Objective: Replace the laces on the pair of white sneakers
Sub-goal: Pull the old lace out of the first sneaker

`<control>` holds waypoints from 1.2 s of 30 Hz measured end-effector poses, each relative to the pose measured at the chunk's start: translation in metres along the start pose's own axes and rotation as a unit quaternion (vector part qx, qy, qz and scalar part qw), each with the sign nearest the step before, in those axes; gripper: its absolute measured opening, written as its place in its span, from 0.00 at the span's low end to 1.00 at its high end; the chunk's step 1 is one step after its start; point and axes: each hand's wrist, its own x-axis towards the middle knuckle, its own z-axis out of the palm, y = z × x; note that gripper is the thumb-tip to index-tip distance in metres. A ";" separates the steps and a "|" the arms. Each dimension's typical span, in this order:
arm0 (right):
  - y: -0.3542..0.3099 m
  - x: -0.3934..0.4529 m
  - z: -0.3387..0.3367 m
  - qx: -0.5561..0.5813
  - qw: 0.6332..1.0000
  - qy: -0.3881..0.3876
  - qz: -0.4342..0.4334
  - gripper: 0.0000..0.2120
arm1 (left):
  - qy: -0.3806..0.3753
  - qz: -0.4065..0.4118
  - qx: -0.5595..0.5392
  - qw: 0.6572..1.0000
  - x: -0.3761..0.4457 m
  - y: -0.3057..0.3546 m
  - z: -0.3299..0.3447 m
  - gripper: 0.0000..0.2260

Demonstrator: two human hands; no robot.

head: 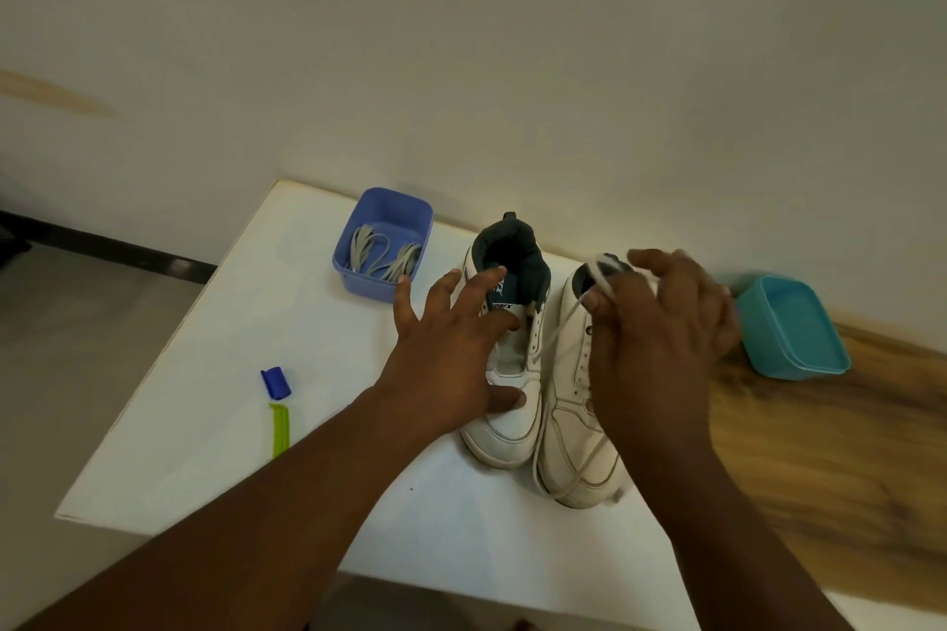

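Two white sneakers are set side by side on the table. The left hand is spread with straight fingers over the left sneaker. A white lace is pinched by the right hand. Grey laces lie in a purple tub at 11 o'clock.

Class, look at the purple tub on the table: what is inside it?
The purple tub holds loose grey laces bundled on its floor. Its near wall hides the part of the floor closest to the camera, so anything lying there cannot be seen.
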 end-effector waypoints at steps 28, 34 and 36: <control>-0.004 -0.012 0.021 0.178 0.952 -0.185 0.165 0.26 | 0.104 0.029 -0.349 0.931 0.007 0.011 -0.011 0.17; -0.010 -0.016 0.027 0.154 0.969 -0.175 0.085 0.36 | 0.135 0.018 -0.371 0.919 0.004 0.013 -0.017 0.13; -0.012 -0.016 0.025 0.169 0.972 -0.160 0.037 0.41 | 0.135 0.036 -0.340 0.930 0.002 0.011 -0.018 0.13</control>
